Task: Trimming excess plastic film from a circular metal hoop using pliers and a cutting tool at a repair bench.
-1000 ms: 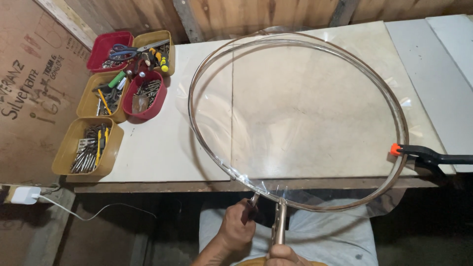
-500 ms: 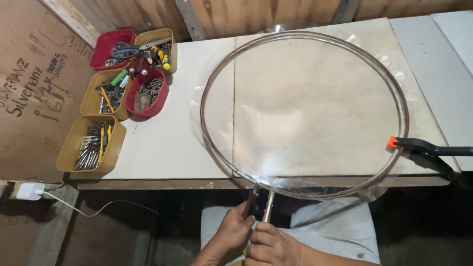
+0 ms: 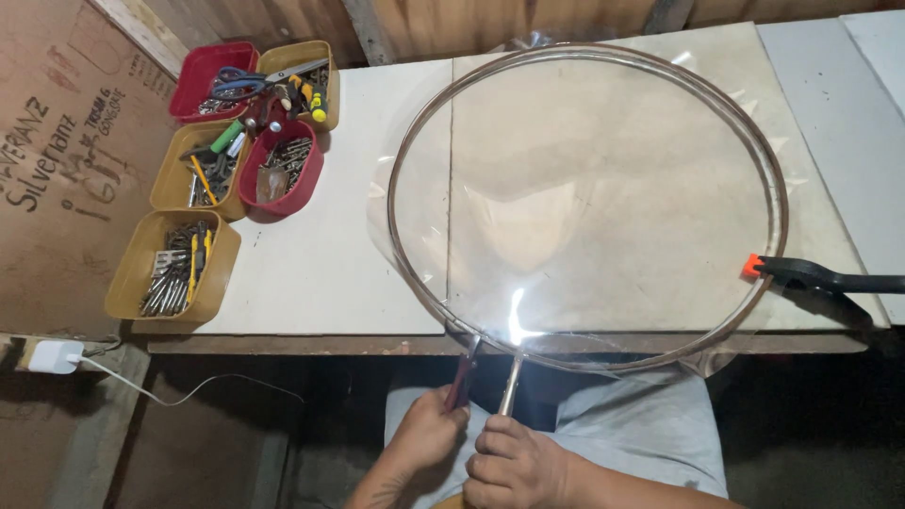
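The left hand [image 3: 426, 435] grips a reddish tool [image 3: 463, 375] and the right hand [image 3: 514, 464] squeezes the metal handle [image 3: 510, 383]. The big ring [image 3: 443, 302] looks light and bendy, its clear film [image 3: 603, 188] thin and easy to tear, so the handle seems the safest place to hold.

Bench: your pale-topped workbench [image 3: 330, 273] ran left to right, with a dark wooden front edge.
Far left: you had red and yellow trays [image 3: 222, 160] of tools and metal bits clustered there.
Middle: your large metal hoop [image 3: 775, 188] under clear film [image 3: 584, 188] lay flat, its near arc overhanging the edge.
Right: a black clamp [image 3: 811, 276] with an orange tip touched the hoop.
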